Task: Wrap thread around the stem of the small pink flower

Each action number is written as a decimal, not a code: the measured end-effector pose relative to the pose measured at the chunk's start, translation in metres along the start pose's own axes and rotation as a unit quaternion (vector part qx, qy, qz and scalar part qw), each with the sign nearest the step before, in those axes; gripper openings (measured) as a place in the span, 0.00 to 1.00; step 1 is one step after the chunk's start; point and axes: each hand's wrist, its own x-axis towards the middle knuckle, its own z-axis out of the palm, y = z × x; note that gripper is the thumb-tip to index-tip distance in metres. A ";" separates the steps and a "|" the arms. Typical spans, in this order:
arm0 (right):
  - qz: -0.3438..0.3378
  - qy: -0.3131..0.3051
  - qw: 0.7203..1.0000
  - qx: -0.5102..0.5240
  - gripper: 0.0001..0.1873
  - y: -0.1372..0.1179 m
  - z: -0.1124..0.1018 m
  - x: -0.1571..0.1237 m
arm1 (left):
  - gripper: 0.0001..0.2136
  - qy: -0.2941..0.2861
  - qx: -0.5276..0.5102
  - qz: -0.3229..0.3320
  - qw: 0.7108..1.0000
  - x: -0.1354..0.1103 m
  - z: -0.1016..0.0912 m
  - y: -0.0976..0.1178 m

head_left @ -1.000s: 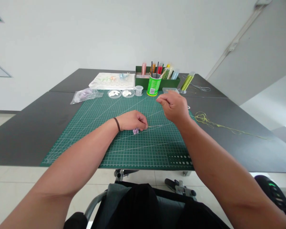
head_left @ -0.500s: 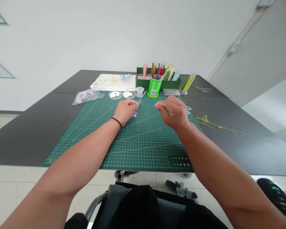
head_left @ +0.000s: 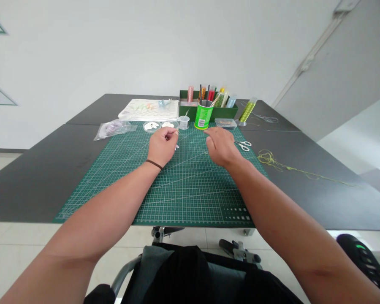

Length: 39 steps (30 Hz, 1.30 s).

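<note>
My left hand is pinched at the far part of the green cutting mat. Its fingertips close on something thin, and a small lilac piece barely shows past them, mostly hidden by the hand. A fine wire seems to run from the fingers, though it is too thin to follow. My right hand hovers a short way to the right over the mat, fingers loosely apart and holding nothing visible. The nearest thing to it is a pair of small scissors with white handles.
At the back stand a green box of supplies, a green can of sticks, and a green bead tube. Small dishes and a lilac-filled plastic bag lie left. Yellow-green thread lies on the dark table.
My left hand has moved forward and rightward over the mat, carrying the lilac piece along. My right hand has shifted left, its fingers loosening, which uncovers the scissors.
</note>
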 end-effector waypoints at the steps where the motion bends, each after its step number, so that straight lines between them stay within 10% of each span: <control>1: 0.025 0.051 0.998 -0.002 0.19 0.000 -0.002 0.001 | 0.06 -0.002 0.001 0.004 1.000 0.000 0.000 0.001; 6: 0.070 0.161 0.983 0.047 0.23 -0.008 -0.011 0.005 | 0.06 -0.008 0.010 0.032 0.999 -0.004 -0.001 0.005; 15: 0.106 -0.150 0.926 0.331 0.26 -0.028 0.024 -0.004 | 0.05 -0.033 -0.004 0.101 0.994 -0.010 -0.002 0.010; 39: 0.168 -0.021 0.958 0.230 0.08 -0.016 0.007 0.001 | 0.05 -0.046 -0.153 -0.028 0.987 -0.004 0.004 0.001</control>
